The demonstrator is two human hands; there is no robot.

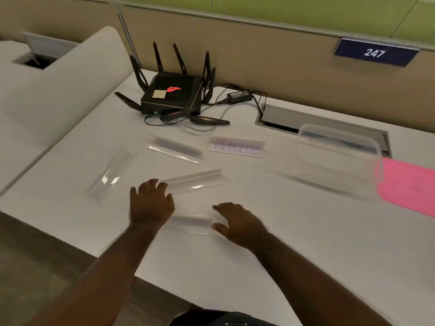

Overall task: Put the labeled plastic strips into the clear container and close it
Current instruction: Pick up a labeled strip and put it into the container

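Both bare forearms reach in from the near edge over a white bench (259, 267). Between the hands lies a short clear plastic strip (190, 223), flat on the surface. The left hand (150, 203) is spread palm-down with its fingers loosely open, its fingertips at the end of a second strip (195, 182) just beyond; whether it grips anything I cannot tell. The right hand (237, 222) is half open, thumb and fingers curved toward the right end of the near strip, touching or nearly touching it, not closed around it.

Farther out, a third strip (110, 176) lies to the left at a slant, blurred. A fourth strip (175, 149) sits beyond the middle, and beside it to the right a labeled strip (235, 148) carries handwritten letters, upside down from this view. The clear container (339, 158) stands at the right, well apart from the hands, open at the top, next to a pink sheet (409, 187).

At the back of the bench a black router (174, 94) with upright antennas sits with its cables and a power brick (239, 95), near a cable hatch (306, 120) set into the surface. A beige partition (259, 60) closes off the bench, bearing a blue plate reading 247 (375, 52). A white curved panel (63, 90) rises at the left.
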